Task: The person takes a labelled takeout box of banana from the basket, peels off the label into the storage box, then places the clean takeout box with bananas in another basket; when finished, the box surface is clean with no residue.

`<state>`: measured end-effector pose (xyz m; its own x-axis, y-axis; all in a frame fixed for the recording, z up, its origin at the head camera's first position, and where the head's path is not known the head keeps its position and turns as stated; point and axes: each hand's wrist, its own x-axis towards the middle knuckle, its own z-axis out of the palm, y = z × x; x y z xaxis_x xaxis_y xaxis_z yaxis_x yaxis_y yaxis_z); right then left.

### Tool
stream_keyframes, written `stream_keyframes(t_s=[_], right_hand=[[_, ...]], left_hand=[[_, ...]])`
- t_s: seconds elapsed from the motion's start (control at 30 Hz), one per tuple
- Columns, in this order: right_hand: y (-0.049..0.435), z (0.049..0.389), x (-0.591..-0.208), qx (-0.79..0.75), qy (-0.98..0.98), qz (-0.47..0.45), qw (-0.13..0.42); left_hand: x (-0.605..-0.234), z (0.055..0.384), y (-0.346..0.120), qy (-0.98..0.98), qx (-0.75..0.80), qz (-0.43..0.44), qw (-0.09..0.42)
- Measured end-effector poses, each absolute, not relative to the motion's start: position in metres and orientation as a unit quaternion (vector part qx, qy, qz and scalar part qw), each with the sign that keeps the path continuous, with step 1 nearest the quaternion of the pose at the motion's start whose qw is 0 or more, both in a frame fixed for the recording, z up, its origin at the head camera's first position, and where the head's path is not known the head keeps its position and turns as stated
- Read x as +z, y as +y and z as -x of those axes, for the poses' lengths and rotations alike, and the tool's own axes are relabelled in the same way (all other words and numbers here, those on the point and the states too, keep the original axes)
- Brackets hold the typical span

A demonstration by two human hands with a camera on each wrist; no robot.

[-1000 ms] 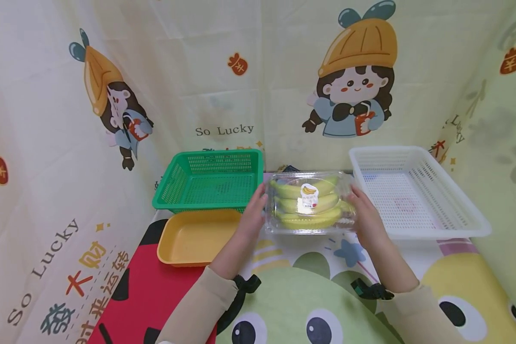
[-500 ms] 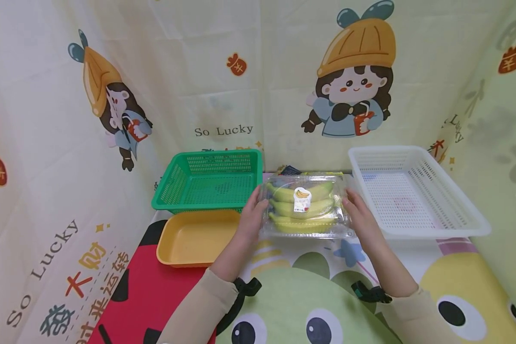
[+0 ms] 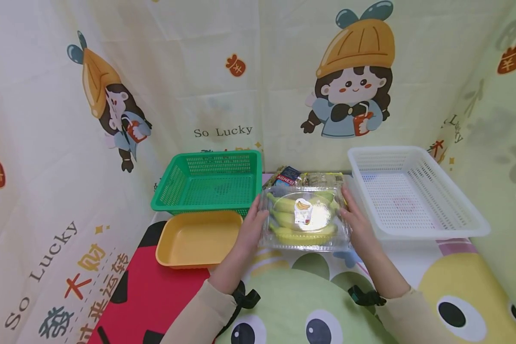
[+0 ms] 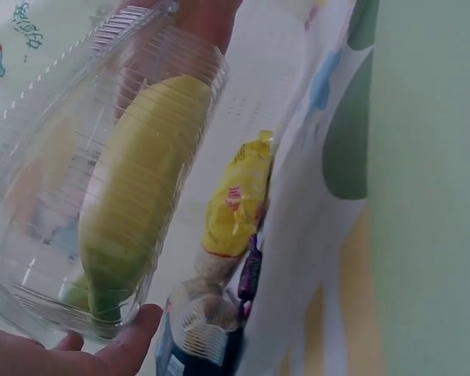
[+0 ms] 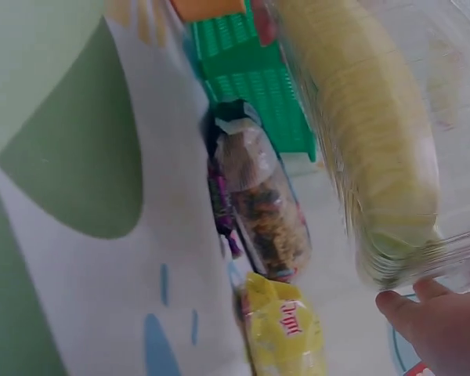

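Lower in head view, the banana box [image 3: 304,217] now reveals packets [image 3: 287,177].

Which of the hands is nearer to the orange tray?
Left. The left hand, on the left side of the clear banana box, is just right of the orange tray; the right hand, on the box's right side, is farther off.

Hands [image 3: 250,224] [image 3: 356,220] gripping, apart, facing each other; forearms [image 3: 226,272] [image 3: 389,274] forward, slanting inward.
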<state>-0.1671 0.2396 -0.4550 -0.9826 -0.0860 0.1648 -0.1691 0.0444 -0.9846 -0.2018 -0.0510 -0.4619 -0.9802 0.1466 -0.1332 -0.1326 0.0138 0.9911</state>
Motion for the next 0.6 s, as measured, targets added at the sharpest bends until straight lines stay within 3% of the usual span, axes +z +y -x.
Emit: stream_keyframes(t_s=[0.23,0.6], right_hand=[[0.236,0.155,-0.469,0.700,-0.713,-0.042,-0.011],[0.234,0.155,-0.495,0.701,-0.712,-0.033,0.007]], left_hand=[[-0.479,0.191,-0.051,0.717,0.688,-0.030,0.111],[-0.506,0.185,-0.050,0.707,0.696,-0.067,0.106]])
